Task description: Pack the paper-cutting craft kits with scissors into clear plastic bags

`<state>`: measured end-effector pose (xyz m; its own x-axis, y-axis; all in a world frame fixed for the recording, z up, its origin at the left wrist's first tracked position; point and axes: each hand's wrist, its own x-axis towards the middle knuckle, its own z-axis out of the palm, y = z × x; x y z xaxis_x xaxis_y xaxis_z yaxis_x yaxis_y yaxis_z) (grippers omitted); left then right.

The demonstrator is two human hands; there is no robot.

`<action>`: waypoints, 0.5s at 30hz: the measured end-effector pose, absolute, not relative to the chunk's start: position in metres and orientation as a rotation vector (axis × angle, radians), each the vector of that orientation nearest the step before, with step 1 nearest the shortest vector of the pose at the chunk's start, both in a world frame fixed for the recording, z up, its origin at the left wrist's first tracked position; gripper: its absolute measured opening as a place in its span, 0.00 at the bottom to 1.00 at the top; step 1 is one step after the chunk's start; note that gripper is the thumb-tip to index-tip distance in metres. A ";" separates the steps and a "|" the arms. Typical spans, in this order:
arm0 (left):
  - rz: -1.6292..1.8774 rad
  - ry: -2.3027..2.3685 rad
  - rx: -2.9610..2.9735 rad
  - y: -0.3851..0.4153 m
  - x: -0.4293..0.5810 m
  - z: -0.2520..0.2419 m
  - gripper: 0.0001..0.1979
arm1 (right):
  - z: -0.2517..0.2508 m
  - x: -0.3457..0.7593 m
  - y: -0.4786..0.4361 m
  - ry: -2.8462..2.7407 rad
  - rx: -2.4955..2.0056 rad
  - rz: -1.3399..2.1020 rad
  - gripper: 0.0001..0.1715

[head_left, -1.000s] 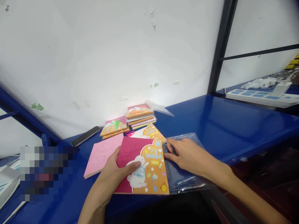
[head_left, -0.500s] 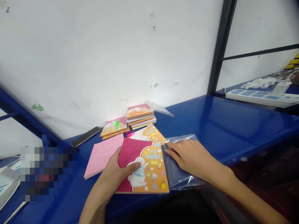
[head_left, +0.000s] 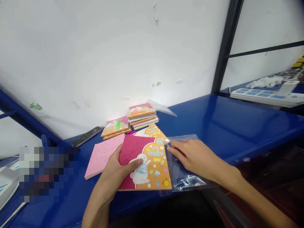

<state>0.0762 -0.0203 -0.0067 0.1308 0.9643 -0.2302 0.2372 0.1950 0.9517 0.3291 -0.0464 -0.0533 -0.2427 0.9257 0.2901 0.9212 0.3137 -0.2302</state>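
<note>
Left hand [head_left: 115,179] gripping light, stiff craft booklet [head_left: 149,164] at side edge, thumb on cover; right hand [head_left: 192,156] open, resting on thin, slippery plastic bag [head_left: 184,179].

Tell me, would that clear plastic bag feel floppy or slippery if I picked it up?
The clear plastic bag will probably be floppy, since it lies creased and sagging on the blue table. It looks thin, so it is likely very light. Its shiny surface might slide a little under the right hand's fingers.
</note>
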 end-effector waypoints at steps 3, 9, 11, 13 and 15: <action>0.829 1.359 1.281 -0.020 0.077 -0.006 0.34 | -0.053 0.330 -0.045 -2.230 -1.618 0.020 0.20; 0.801 1.395 1.279 -0.023 0.077 0.000 0.33 | -0.053 0.336 -0.046 -2.267 -1.540 0.069 0.21; 0.806 1.396 1.278 -0.024 0.077 0.001 0.33 | -0.053 0.338 -0.046 -2.269 -1.530 0.088 0.21; 0.813 1.403 1.281 -0.025 0.078 0.001 0.33 | -0.053 0.338 -0.046 -2.269 -1.528 0.102 0.21; 0.821 1.409 1.291 -0.025 0.079 0.001 0.32 | -0.052 0.337 -0.047 -2.261 -1.549 0.109 0.21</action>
<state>0.0791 -0.0254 0.0008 0.0858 0.9700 -0.2275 0.2808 0.1956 0.9396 0.3368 -0.0474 -0.0520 -0.3090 0.9098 0.2771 0.8790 0.3844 -0.2820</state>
